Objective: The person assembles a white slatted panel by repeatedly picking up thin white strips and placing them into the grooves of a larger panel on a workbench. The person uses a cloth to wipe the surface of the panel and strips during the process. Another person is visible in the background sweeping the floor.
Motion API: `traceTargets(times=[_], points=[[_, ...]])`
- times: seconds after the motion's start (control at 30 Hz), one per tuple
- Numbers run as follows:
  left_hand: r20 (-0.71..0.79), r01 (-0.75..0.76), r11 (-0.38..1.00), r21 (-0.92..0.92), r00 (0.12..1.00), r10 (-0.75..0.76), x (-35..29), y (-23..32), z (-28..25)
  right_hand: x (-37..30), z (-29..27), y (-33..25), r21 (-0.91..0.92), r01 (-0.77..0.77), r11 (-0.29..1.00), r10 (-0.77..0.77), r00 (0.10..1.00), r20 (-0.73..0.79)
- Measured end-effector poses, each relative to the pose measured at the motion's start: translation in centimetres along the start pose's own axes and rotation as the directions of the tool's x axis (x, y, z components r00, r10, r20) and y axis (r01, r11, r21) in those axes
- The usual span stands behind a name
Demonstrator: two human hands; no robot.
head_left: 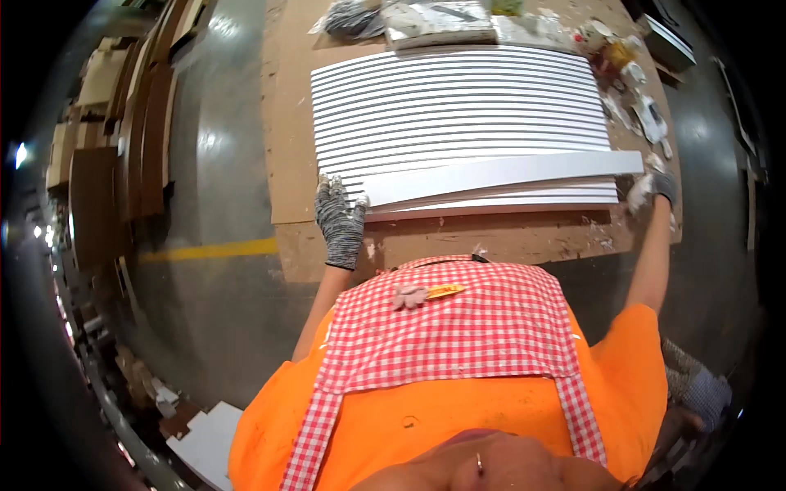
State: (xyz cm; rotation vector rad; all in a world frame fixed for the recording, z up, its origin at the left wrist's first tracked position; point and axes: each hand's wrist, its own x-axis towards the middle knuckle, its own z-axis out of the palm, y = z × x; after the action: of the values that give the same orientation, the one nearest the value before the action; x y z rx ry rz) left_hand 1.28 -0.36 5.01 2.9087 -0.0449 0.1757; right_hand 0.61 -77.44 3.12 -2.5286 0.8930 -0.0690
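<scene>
Long white strips point(458, 106) lie side by side on the table, with dark lines between them. Across their near part rests a loose white board point(499, 176) at a slight slant, its right end jutting past the others. My left hand point(340, 222), in a grey speckled glove with pale fingertips, lies with fingers stretched over the strips' left ends, the thumb at the board's left end. Close by the board's right end is my right hand point(655, 190), also gloved. Whitish material surrounds its fingers, and I cannot tell whether that is glove or something held.
Brown board covers the worktable point(295, 188), spotted with white residue. At its far side sit a grey bundle point(354, 20) and a smeared white slab point(438, 23). Small white items point(651, 119) and clutter line the right side. Stacked brown panels point(147, 147) stand on the left.
</scene>
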Motion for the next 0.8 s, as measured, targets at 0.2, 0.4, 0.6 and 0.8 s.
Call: traceTargets(times=[0.2, 0.4, 0.6, 0.8], points=[[0.034, 0.178, 0.804, -0.567, 0.981, -0.193, -0.3, -2.4, -1.6, 4.3, -1.7, 1.9, 0.236, -0.284, 0.929, 0.215, 0.936, 0.278], [0.321, 0.336, 0.821, -0.462, 0.926, -0.198, 1.2, -0.3, 0.0, 6.2, 0.3, 0.7, 0.211, -0.466, 0.859, 0.345, 0.832, 0.435], [0.315, 0.394, 0.785, -0.479, 0.911, -0.265, 2.3, 1.2, -1.6, 5.4, -0.3, -0.2, 0.352, -0.439, 0.827, 0.276, 0.862, 0.426], [0.248, 0.347, 0.306, -0.887, 0.915, -0.318, 1.3, 1.6, -1.9, 3.3, -0.2, -2.0, 0.618, -0.279, 0.735, 0.102, 0.946, 0.307]])
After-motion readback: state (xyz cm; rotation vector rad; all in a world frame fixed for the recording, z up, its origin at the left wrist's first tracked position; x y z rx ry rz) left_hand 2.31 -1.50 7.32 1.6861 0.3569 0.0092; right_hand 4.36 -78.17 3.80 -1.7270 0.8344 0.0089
